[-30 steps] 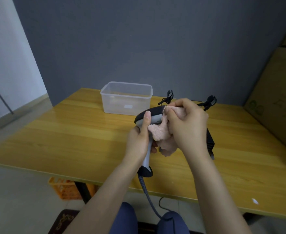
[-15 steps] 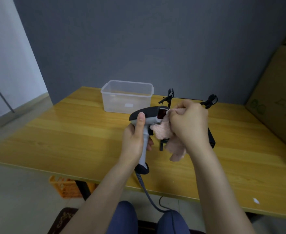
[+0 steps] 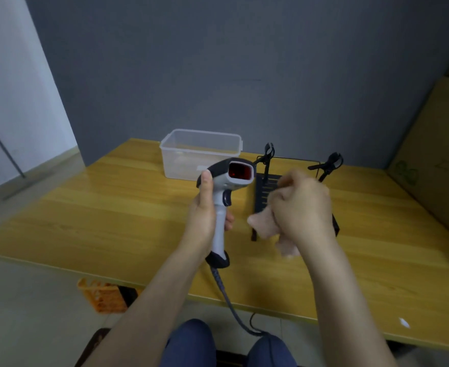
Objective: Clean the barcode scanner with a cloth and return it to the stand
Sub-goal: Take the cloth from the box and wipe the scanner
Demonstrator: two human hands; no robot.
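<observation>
My left hand [image 3: 205, 213] grips the handle of the barcode scanner [image 3: 228, 181], a white and black pistol-shaped unit held upright above the table, its red window facing right. Its grey cable [image 3: 228, 300] hangs down past the table's front edge. To the right of the scanner, my right hand [image 3: 301, 207] is closed around a crumpled pink cloth [image 3: 268, 229]; the cloth is a short gap away from the scanner and does not touch it. The black stand [image 3: 264, 192] with two clip arms sits on the table behind my right hand, partly hidden.
A clear plastic box [image 3: 199, 152] stands at the back of the yellow wooden table [image 3: 98, 215]. Cardboard boxes [image 3: 435, 165] lean at the right. An orange crate [image 3: 102, 295] sits on the floor under the table's front edge. A grey wall is behind.
My right hand has pulled the cloth off the scanner's head and moved right. My left hand turned the scanner so its red window shows.
</observation>
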